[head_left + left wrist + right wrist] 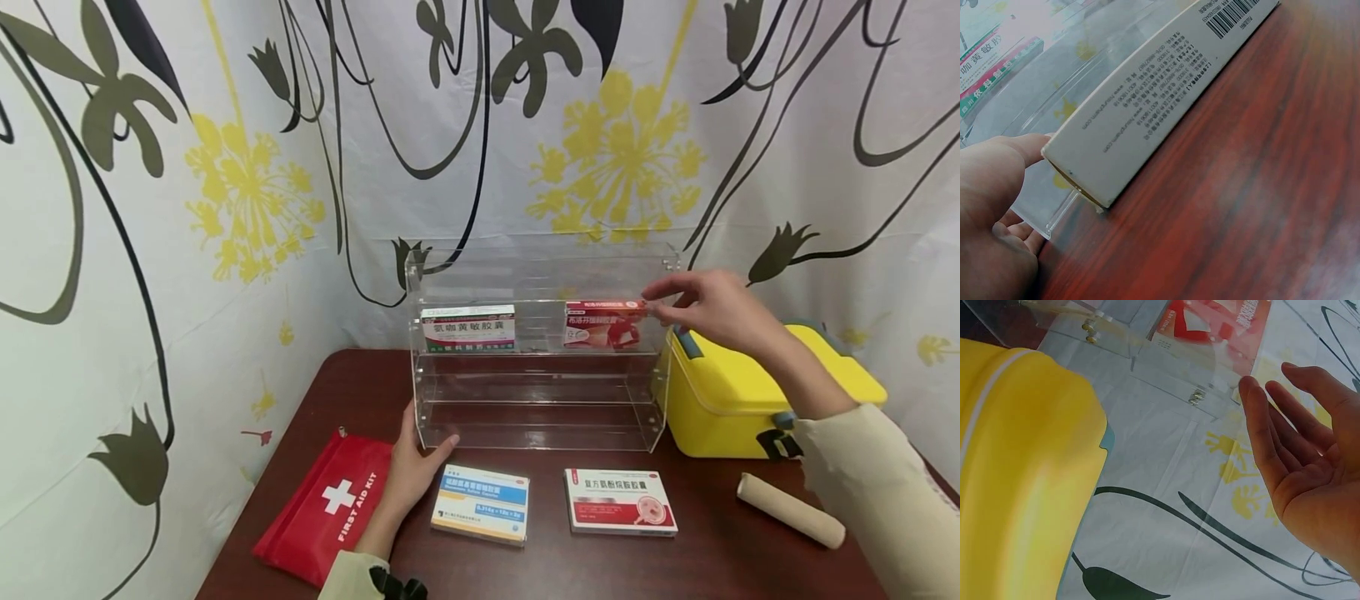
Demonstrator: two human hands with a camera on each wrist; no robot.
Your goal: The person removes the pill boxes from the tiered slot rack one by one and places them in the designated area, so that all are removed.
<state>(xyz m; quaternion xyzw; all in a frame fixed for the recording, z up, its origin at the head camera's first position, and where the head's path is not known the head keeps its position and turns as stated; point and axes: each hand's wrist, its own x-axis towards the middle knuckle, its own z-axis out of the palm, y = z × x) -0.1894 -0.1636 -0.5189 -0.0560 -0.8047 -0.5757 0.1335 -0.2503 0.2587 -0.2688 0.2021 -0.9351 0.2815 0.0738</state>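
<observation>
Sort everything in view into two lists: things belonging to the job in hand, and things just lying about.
In hand:
clear acrylic tiered shelf
red-and-white medicine box
green-and-white medicine box
left hand
right hand

Lying about:
yellow plastic case
red fabric first-aid pouch
tan paper roll

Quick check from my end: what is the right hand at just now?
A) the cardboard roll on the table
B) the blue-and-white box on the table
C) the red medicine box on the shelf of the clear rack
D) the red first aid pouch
C: the right hand has its fingertips at the red medicine box on the clear rack.
</observation>
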